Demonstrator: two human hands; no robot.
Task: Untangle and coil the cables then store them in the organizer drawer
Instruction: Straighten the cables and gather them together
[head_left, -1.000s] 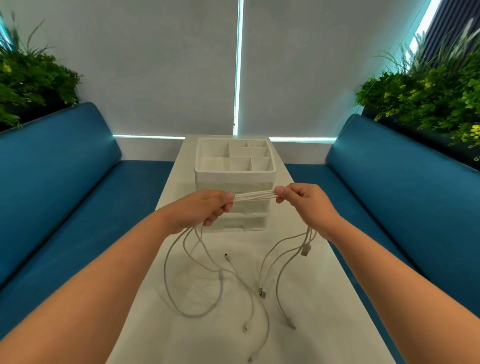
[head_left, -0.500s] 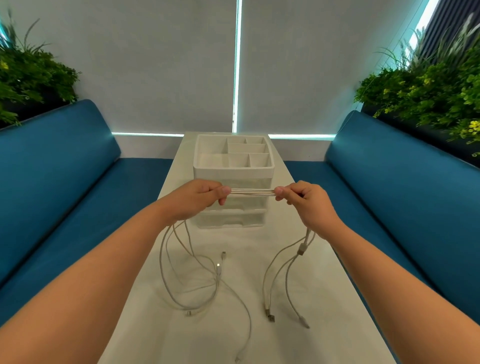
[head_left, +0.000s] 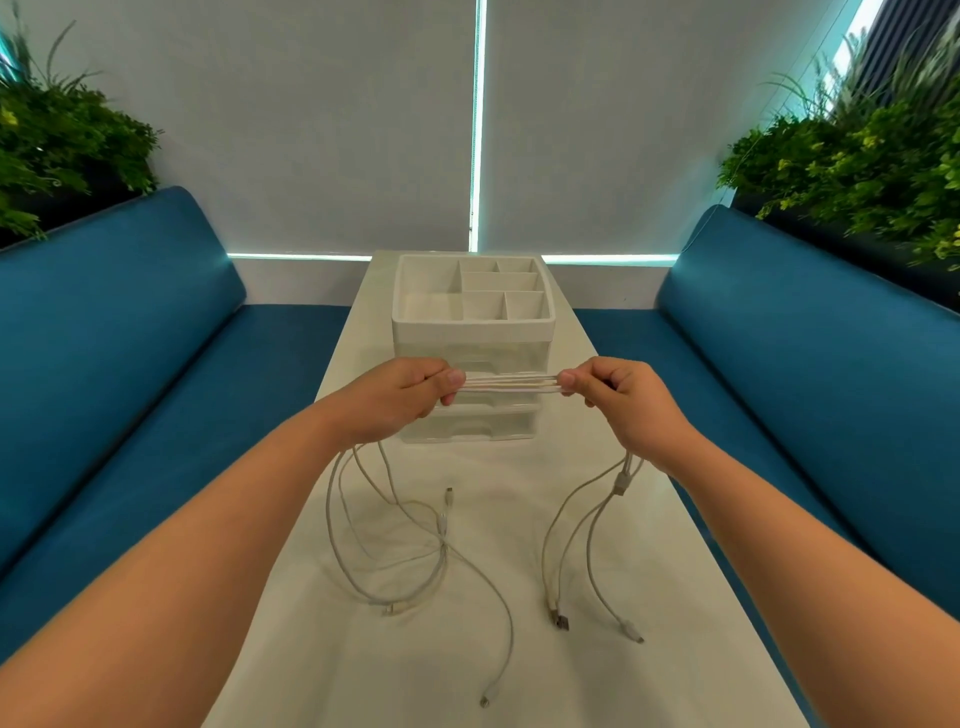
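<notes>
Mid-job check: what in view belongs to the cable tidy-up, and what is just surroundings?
Part of the job:
- white cables, pinched taut between left hand and right hand, ends trailing on the table
- white drawer organizer, drawers closed

Just around:
- blue benches
- plants
- window blinds

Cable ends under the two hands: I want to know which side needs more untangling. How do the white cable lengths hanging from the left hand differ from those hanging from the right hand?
The white cable lengths below the left hand loop and cross each other; those below the right hand hang in separate, gently curved strands. The left lengths trail nearer the camera; the right ones end sooner, one in a flat metal plug. Both sets reach the white table.
</notes>
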